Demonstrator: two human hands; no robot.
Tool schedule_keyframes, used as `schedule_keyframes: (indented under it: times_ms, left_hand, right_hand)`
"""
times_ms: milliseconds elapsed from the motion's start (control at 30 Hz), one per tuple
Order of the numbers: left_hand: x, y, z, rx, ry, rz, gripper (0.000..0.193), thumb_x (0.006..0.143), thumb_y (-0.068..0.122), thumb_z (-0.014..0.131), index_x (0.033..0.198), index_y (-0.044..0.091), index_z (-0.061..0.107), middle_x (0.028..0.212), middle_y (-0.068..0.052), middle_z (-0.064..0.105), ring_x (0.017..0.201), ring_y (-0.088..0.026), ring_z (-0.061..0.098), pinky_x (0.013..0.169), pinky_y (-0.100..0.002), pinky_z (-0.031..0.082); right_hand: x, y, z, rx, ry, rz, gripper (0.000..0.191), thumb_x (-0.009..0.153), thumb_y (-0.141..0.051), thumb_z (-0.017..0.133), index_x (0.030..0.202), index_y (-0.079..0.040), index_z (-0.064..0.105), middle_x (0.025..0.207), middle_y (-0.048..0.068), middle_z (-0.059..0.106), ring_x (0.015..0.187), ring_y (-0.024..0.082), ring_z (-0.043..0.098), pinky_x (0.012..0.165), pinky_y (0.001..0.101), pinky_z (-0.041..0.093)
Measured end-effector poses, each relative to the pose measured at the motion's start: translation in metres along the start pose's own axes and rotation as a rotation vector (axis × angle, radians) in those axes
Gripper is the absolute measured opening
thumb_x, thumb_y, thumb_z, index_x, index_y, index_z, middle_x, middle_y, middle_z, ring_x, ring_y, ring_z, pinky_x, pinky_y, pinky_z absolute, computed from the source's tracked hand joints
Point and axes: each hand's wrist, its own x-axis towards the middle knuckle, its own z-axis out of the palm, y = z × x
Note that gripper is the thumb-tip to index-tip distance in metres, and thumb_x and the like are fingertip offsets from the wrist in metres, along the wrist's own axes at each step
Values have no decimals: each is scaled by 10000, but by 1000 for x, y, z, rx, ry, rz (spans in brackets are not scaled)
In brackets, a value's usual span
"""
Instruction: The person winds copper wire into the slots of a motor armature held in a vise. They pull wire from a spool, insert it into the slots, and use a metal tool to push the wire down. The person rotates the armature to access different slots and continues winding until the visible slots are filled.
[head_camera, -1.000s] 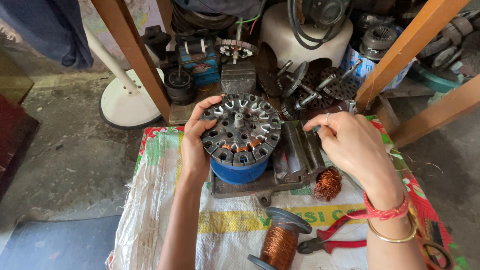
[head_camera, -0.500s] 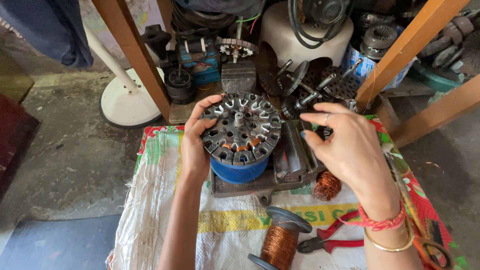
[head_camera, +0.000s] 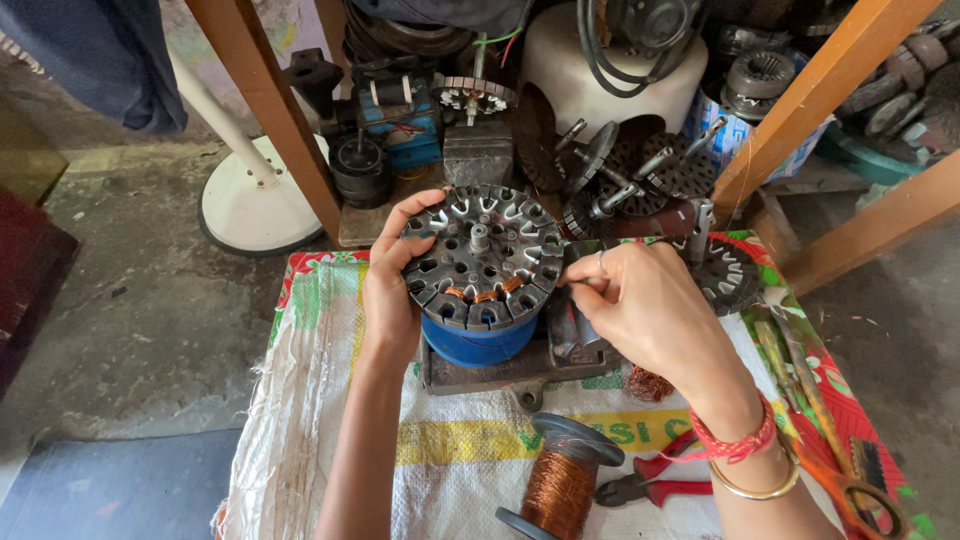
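A round grey slotted stator core with a few copper coils on its near side stands on a blue cylinder on a metal base plate. My left hand grips the core's left rim. My right hand is at the core's right edge, fingers pinched on a thin copper wire. A red thread band and a gold bangle ring that wrist.
A copper wire spool, red-handled pliers and a loose copper tangle lie on the woven sack. Scissors lie right. Motor parts, a white fan base and wooden legs crowd the back.
My right hand has moved left and down from above the base plate's right side to the core's right edge. My left hand keeps its hold on the rim.
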Motion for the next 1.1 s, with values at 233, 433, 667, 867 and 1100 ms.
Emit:
schedule_keyframes:
  times_ms: [233,433,667,867,1100]
  left_hand:
    - [0,0,0,-15,-6,-6,456,874,4,434,1291,36,614,1156,-98,695,896,-119,681,810,-256,562]
    - [-1,1,1,-15,-11,-3,456,883,3,437,1303,32,613,1128,-102,700,866,-121,677,787,-258,558]
    - [-1,1,2,-11,-2,-7,449,883,2,436,1292,33,618,1115,-96,705,852,-115,677,778,-254,559]
    - [0,0,1,-22,-9,1,449,883,0,440,1294,30,618,1102,-92,702,843,-109,670,770,-248,553]
    - [0,0,0,-15,-11,1,451,882,6,441,1298,30,615,1093,-89,701,834,-108,665,757,-247,554]
  right_hand:
    - [-2,-1,-11,34,-242,18,286,843,-129,684,1101,-80,797,532,113,630,459,99,466,471,329,416]
    - [-3,-5,-14,82,-249,-7,283,836,-122,680,1088,-71,796,489,49,584,456,77,438,450,324,400]
    - [-4,-1,-20,94,-216,-24,262,822,-98,668,1041,-57,806,477,26,491,461,76,390,443,319,354]
    - [-4,4,-21,151,-176,-112,222,847,-95,689,1029,-60,812,483,-39,377,468,58,326,430,305,301]
    - [4,15,-12,248,-174,-29,161,861,-101,732,975,-34,824,519,-65,342,489,55,280,447,294,249]
